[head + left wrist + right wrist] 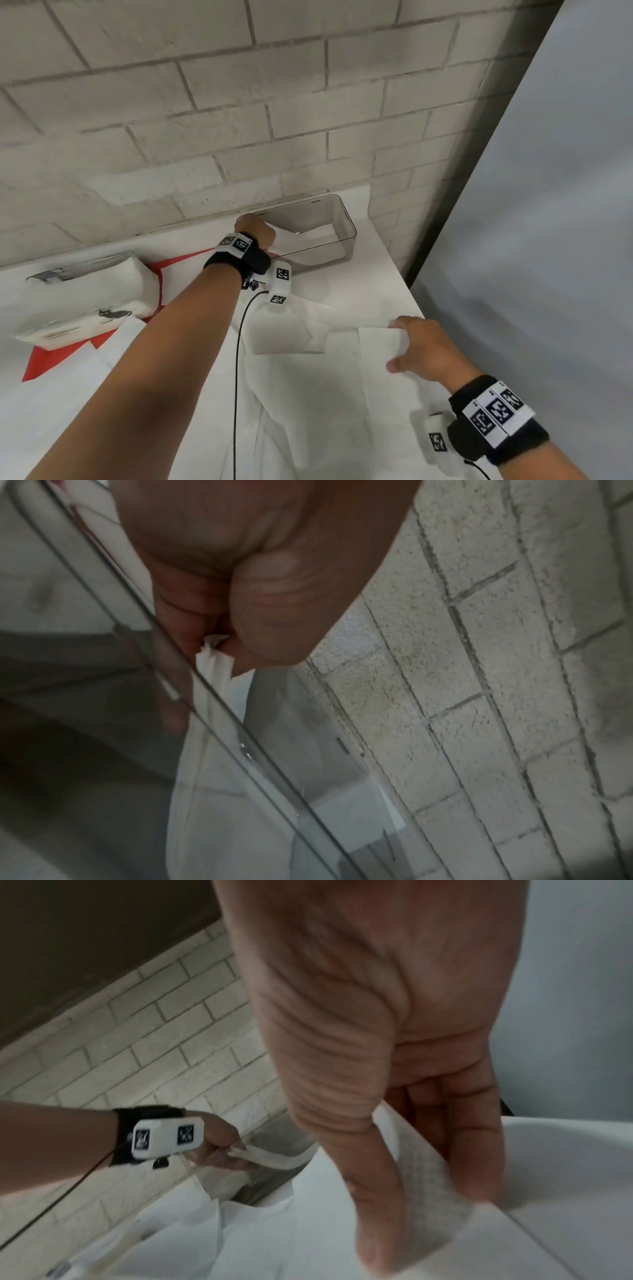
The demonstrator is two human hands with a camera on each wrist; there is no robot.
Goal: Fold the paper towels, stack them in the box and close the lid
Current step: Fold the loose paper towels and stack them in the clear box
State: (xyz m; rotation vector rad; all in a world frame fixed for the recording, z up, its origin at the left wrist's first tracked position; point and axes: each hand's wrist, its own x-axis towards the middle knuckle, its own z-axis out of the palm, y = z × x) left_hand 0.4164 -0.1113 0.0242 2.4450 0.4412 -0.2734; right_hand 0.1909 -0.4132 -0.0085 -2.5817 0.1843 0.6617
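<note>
A clear grey box (346, 213) stands open at the back of the white table, against the wall. My left hand (256, 229) is at the box's left end and pinches one end of a folded paper towel (310, 235), which hangs down inside the box. In the left wrist view thumb and fingers (274, 610) squeeze the towel's end (214, 656) just above the box rim (240, 725). Near the table's right edge my right hand (416, 344) pinches the corner of a flat paper towel (375, 346); the thumb (373, 1204) is in front of the sheet (423, 1167).
Several loose white towels (308, 404) lie spread in front of me. A pack of paper towels (89, 298) rests on a red sheet (44, 363) at the left. A brick wall (239, 102) runs behind and a grey partition (548, 240) at the right. A black cable (237, 359) trails from my left wrist.
</note>
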